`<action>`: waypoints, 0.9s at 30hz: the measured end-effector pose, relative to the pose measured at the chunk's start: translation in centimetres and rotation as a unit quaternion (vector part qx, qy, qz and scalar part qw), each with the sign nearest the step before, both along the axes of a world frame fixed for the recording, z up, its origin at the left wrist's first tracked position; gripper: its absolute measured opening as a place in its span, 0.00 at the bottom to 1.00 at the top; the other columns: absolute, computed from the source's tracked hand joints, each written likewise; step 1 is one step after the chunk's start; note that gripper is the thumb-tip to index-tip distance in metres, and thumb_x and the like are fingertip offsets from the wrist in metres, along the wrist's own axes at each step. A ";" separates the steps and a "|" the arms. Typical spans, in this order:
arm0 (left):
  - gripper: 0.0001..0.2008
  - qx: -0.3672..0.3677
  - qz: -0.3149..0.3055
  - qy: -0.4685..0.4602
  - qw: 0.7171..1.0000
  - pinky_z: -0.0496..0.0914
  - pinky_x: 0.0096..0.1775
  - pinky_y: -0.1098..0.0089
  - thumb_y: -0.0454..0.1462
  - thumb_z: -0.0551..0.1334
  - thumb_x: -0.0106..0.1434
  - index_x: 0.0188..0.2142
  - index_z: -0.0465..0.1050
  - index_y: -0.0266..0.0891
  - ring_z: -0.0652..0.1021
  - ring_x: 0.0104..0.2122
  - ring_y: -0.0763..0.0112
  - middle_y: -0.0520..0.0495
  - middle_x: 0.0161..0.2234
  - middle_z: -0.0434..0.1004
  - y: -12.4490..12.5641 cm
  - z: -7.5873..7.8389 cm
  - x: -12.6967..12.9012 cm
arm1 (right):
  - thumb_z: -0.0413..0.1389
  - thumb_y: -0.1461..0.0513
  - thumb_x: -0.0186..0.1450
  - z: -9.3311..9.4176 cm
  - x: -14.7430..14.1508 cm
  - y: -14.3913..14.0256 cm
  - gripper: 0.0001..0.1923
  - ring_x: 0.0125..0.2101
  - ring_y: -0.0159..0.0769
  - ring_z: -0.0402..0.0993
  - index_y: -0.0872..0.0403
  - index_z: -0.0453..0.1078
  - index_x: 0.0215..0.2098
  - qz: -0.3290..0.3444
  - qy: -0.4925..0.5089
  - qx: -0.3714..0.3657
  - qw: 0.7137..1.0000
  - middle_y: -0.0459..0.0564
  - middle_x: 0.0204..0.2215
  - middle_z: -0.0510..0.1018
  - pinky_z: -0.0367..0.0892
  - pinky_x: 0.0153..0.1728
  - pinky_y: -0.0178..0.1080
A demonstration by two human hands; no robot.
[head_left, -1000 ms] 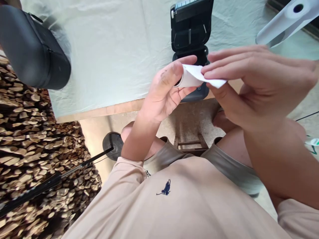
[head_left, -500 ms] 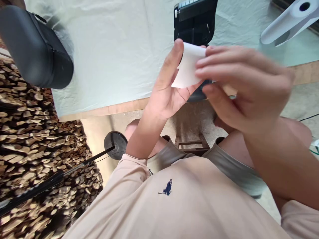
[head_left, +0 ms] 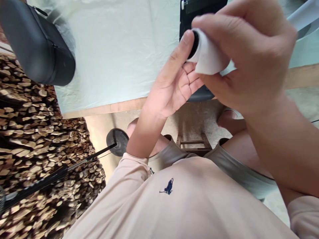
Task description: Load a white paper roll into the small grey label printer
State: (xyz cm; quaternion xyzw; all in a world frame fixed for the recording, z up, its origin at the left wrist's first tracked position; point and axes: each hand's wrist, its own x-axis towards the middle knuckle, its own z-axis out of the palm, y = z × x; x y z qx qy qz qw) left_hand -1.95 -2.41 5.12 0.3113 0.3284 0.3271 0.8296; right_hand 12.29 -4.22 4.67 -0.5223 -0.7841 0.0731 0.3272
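In the head view a small white sheet, apparently paper (head_left: 211, 56), curls around a dark round object (head_left: 193, 44); its exact kind I cannot make out. My left hand (head_left: 174, 83) has its thumb pressed on the object's near rim, with the palm turned up and other fingers partly hidden behind the sheet. From the right, my right hand (head_left: 256, 56) grips the sheet between fingers and thumb, around the object. Just behind both hands lies an open black case (head_left: 190, 10), largely covered by them. A dark rounded edge (head_left: 201, 95) shows beneath the fingers.
A pale cloth covers the table (head_left: 112, 56), with a wooden edge along the front. At far left stands a black zipped case (head_left: 42, 49). A white roll (head_left: 304, 16) lies at upper right. A stand's round base (head_left: 117, 141) and stacked firewood (head_left: 45, 139) are at left.
My right hand has moved up and closed around the sheet, which was spread flatter before. The sheet is now curled, and the dark round object shows inside it.
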 end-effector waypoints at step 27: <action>0.18 0.143 0.013 0.379 0.914 0.62 0.46 0.61 0.49 0.57 0.54 0.27 0.69 0.35 0.71 0.35 0.68 0.49 0.25 0.69 2.1 -3.0 -2.7 | 0.48 0.57 0.58 -4.0 2.2 1.7 0.10 0.41 0.28 0.61 0.42 0.69 0.34 -0.003 -0.012 -0.042 0.999 0.36 0.37 0.70 0.61 0.45 0.37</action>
